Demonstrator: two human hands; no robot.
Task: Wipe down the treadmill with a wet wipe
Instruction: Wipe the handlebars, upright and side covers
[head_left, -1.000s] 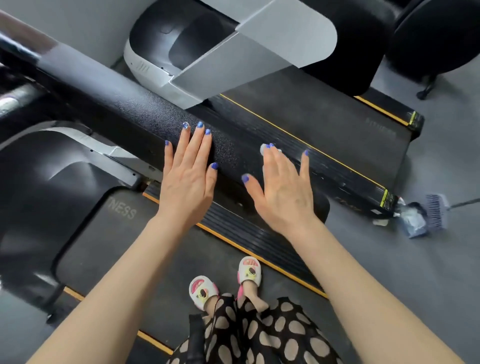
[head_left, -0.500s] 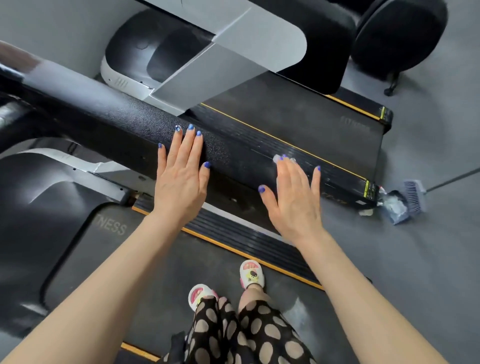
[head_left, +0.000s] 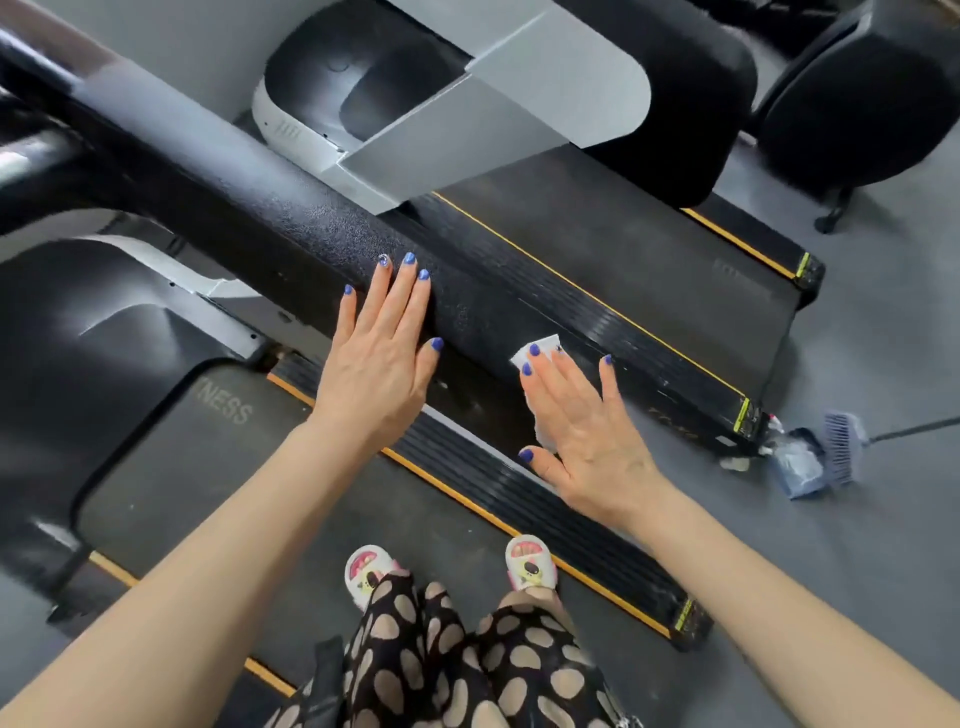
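A thick black textured handrail (head_left: 291, 228) of the treadmill runs diagonally from upper left to lower right. My left hand (head_left: 379, 358) rests flat on it with straight fingers. My right hand (head_left: 582, 421) presses a white wet wipe (head_left: 540, 349) flat against the rail's lower end; the wipe shows at my fingertips and beside my thumb, with the rest hidden under my palm. The treadmill belt (head_left: 218, 478) lies beneath me, where my feet in slippers stand.
A second treadmill (head_left: 623, 260) with a yellow-edged deck lies beyond the rail, with its grey console arm (head_left: 493, 119) overhead. A black chair (head_left: 857, 104) stands at the upper right. A broom and dustpan (head_left: 815, 457) lie on the grey floor at the right.
My right hand has slid down the rail toward its lower end, and more of the wipe shows at the fingertips. My left hand stays flat on the rail.
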